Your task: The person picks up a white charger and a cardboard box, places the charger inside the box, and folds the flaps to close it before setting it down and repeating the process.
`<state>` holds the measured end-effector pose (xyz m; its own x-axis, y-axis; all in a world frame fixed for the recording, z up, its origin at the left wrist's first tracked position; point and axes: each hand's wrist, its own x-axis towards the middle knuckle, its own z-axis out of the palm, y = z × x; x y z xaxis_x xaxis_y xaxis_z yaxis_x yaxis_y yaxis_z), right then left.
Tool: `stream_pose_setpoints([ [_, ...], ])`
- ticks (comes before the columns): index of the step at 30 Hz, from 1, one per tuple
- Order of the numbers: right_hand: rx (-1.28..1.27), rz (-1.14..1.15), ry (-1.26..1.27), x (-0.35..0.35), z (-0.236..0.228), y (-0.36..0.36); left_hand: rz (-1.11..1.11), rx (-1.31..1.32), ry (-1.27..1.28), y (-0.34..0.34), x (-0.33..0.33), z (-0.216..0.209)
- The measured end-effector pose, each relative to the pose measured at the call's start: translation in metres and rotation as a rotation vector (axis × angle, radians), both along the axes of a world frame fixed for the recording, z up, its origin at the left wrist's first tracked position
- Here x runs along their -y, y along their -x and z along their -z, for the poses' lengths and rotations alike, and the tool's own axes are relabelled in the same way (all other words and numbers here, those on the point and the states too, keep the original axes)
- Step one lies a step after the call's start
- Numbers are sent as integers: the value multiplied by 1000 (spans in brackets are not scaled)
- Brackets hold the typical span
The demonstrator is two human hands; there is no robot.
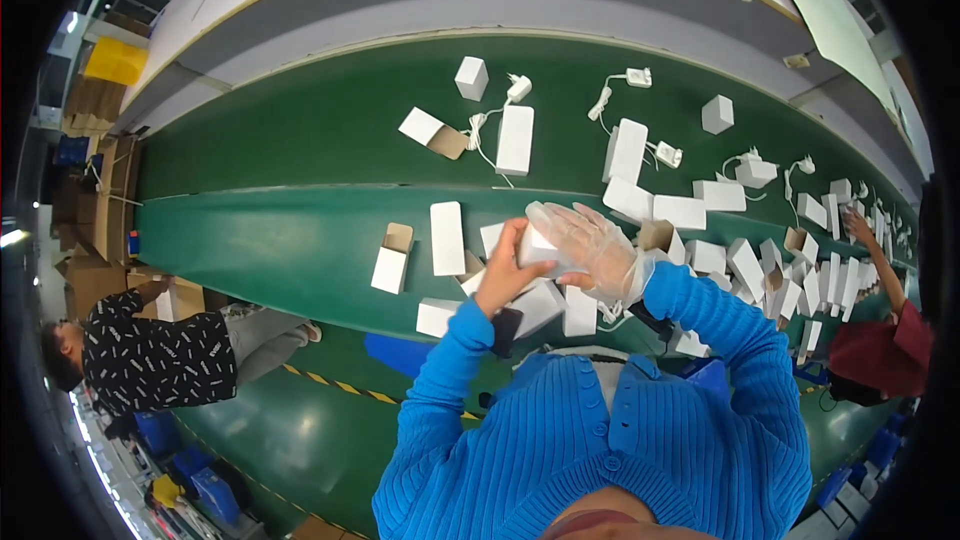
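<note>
Head view shows a person in a blue ribbed cardigan point(560, 420) with both hands together just right of the frame's middle, over the near part of a long green worktable point(270, 230). The bare left hand point(505, 270) grasps a small white box point(541, 248) by its left side, fingers bent at the upper edge and thumb along the lower one. The right hand point(592, 245), in a clear thin glove, lies against the box's right side with its fingers extended; how firmly they press cannot be told. Below and right of the hands, white cartons lie in a loose jumble, some with open ends showing brown cardboard inside. Left of the hands, an open white carton point(392, 262) lies tilted near a closed white carton point(447, 238). In the upper centre, a small white block-shaped box point(471, 78) is near a white plug adapter point(519, 89), whose bundled cable trails down beside an oblong white carton point(516, 140); another open carton point(425, 128) lies to their left. Further right are a second plug adapter point(638, 78) with its cable and another small white box point(717, 114). At the right edge, a co-worker in dark red point(885, 355) reaches an arm toward the crowded cartons; at the left edge is a co-worker in a black patterned shirt point(160, 352).
</note>
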<state>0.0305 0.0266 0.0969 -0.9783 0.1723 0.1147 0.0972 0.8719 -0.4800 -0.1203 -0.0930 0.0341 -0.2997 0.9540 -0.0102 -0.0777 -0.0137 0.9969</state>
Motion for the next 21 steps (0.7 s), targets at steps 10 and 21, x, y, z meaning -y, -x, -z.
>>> stream_pose_setpoints([
  [10, -49, 527, 184, -142, 102, 66, -631, -222, 83, 220, -16, 69],
  [21, 542, 470, -45, -245, 163, 147, -848, -896, 198, 176, -27, 31],
])
